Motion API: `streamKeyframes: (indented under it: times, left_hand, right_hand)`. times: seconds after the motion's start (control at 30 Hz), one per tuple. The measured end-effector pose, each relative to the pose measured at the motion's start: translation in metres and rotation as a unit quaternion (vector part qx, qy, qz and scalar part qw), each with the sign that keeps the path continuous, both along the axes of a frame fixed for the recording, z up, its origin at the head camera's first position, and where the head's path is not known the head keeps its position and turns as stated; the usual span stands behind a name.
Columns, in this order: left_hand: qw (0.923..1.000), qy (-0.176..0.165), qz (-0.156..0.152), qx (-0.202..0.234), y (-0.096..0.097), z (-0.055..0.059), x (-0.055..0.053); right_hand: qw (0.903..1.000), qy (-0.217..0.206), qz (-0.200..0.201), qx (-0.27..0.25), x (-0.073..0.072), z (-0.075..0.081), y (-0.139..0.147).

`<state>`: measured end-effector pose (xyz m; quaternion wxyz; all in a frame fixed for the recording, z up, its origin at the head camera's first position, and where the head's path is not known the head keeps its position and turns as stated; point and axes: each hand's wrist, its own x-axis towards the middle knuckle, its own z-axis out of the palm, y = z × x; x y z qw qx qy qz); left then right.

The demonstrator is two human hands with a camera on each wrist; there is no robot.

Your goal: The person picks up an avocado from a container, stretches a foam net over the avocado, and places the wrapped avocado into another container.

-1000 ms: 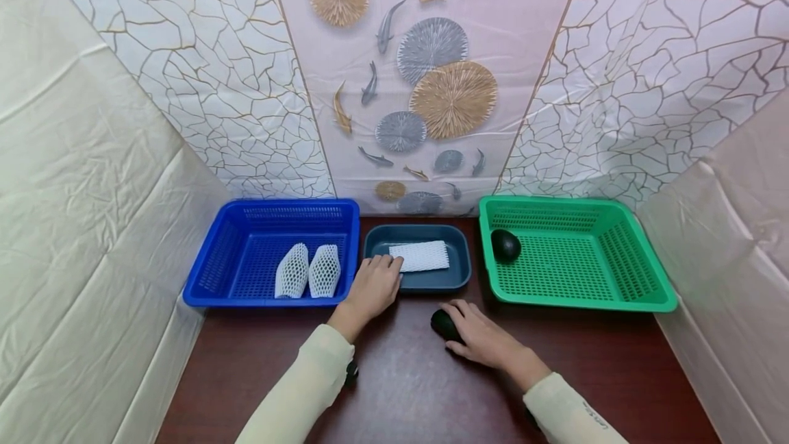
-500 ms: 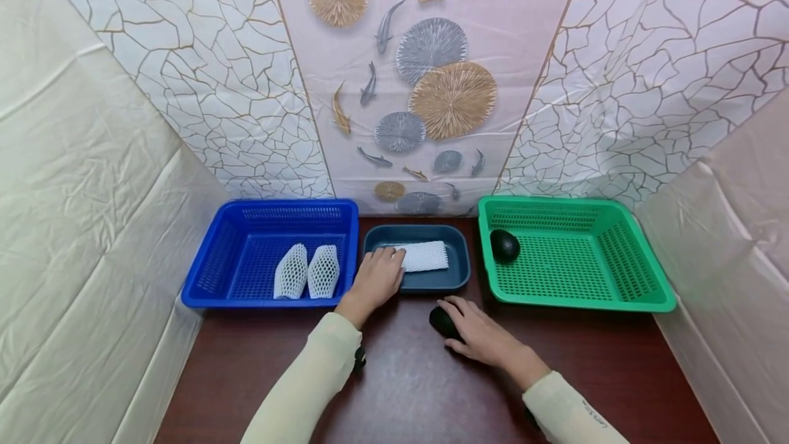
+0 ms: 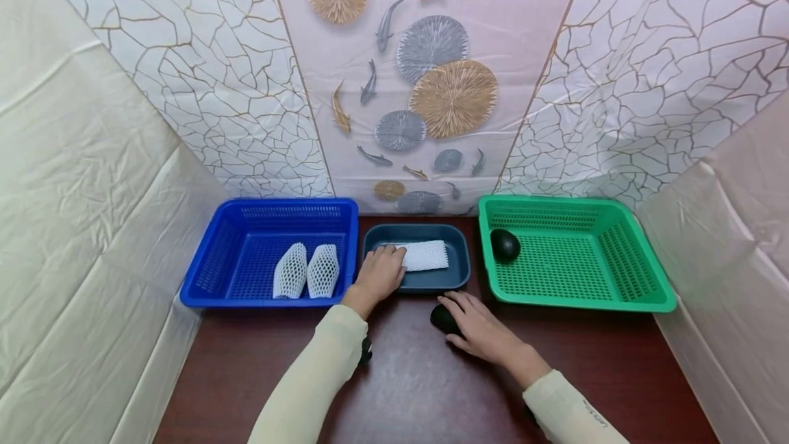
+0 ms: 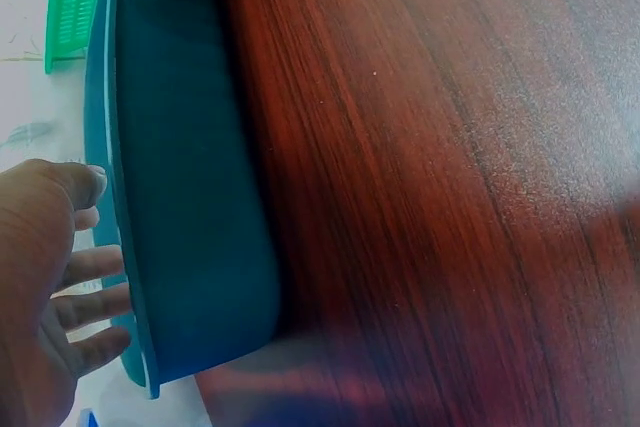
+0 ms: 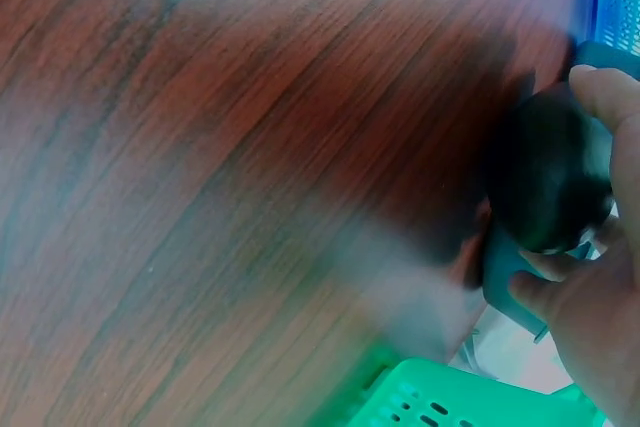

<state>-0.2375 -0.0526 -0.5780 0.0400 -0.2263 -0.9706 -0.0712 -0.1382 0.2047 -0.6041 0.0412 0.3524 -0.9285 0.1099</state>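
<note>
My left hand (image 3: 377, 273) reaches over the front rim of a dark teal tray (image 3: 459, 278), its fingertips overlapping the left end of a white foam fruit net (image 3: 427, 256) that lies flat inside. In the left wrist view, this hand's fingers (image 4: 95, 305) are loosely extended and spread past the tray's rim, and the foam net is hidden there. Just in front of the tray, my right hand (image 3: 482, 327) holds a dark, nearly black avocado (image 3: 442, 321). The right wrist view shows thumb and fingers around the avocado (image 5: 545, 172), close over the table.
At the left stands a blue basket (image 3: 200, 279) with two foam nets (image 3: 323, 271) in it, puffed out in shape. A green basket (image 3: 579, 303) at the right contains another dark avocado (image 3: 505, 246). Patterned cloth walls (image 3: 431, 177) rise directly behind the containers.
My left hand has shifted slightly right and further over the tray, covering the net's left end. My right hand has crept slightly toward the tray, with the avocado in its grip.
</note>
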Motion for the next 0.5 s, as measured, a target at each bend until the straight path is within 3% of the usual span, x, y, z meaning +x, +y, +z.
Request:
streamKeyframes:
  times: [0.23, 0.5]
  left_hand:
    - [0.9996, -0.027, 0.004, -0.002, 0.001, 0.0, -0.002]
    - [0.999, -0.045, 0.002, -0.002, 0.002, -0.001, -0.007]
  right_hand:
    - [0.9999, 0.01, -0.005, -0.003, 0.003, 0.009, 0.001]
    - [0.9986, 0.048, 0.002, -0.024, 0.008, 0.033, 0.006]
